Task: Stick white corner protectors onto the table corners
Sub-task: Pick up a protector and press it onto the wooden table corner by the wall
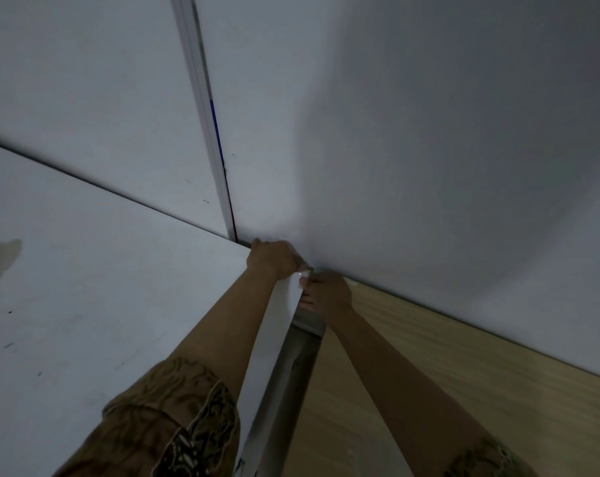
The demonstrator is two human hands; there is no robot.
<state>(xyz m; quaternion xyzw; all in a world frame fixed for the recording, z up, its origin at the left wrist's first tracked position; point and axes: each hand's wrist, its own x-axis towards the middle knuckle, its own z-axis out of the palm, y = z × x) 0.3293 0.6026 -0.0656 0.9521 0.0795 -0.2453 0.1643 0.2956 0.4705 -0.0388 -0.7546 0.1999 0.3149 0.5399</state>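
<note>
The white table (102,287) fills the left of the head view, and its far right corner meets the wall. My left hand (274,259) rests on top of that corner with its fingers curled over it. My right hand (328,292) reaches in from the floor side and presses against the same corner. A small white corner protector (303,271) shows between the fingertips of both hands, mostly hidden by them. The table's white side face (278,321) runs back toward me below the hands.
White walls (429,149) close in behind and to the right of the corner, with a white vertical strip (202,108) at their joint. Light wooden floor (446,373) lies on the right. A grey table frame (291,373) runs under the edge. A damp stain (1,259) marks the tabletop's left.
</note>
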